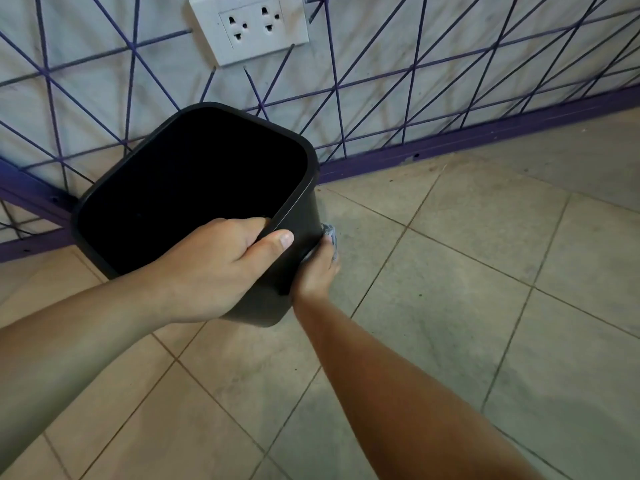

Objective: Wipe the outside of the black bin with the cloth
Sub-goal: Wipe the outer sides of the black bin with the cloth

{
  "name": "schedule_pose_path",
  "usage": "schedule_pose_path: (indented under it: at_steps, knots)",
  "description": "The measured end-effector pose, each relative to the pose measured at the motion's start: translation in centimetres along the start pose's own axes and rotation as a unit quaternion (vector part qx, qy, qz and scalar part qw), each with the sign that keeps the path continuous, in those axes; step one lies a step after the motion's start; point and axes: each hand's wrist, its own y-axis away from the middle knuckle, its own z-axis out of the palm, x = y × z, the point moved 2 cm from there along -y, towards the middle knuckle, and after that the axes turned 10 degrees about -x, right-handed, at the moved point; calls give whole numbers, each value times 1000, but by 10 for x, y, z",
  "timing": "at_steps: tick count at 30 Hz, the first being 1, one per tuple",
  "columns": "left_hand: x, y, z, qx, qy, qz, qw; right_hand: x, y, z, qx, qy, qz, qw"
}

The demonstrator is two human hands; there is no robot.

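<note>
While the black bin is tilted with its open mouth turned up toward the camera, its near rim is gripped by the left hand, thumb outside and fingers curled over the edge into the inside. The bin is held above the tiled floor, close to a wall crossed by purple lines, below a white socket. A grey cloth is pressed against the bin's right outer side by the right hand, whose fingers are mostly hidden behind the bin.

Left hand, fingers curled in a grip, toward 12 o'clock; right hand likewise, forearm extended.
</note>
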Motion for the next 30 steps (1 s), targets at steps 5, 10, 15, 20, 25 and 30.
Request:
schedule_pose_path:
  at_steps: [5, 10, 15, 20, 25, 30]
  knots:
    - [2, 2, 1, 6, -1, 10, 1000, 7, -2, 4, -52, -7, -96, 994]
    - [1, 1, 2, -2, 13, 0, 1000, 13, -1, -11, 15, -10, -17, 1000]
    - [0, 0, 2, 0, 13, 9, 1000, 0, 16, 6, -15, -37, -66, 997]
    - [0, 1, 2, 0, 15, 4, 1000, 8, -4, -3, 18, -77, -15, 997]
    - [2, 1, 0, 6, 7, 12, 1000, -3, 13, 4, -24, -53, -57, 997]
    - [-1, 1, 1, -1, 8, 14, 1000, -8, -1, 0, -6, -51, -16, 999]
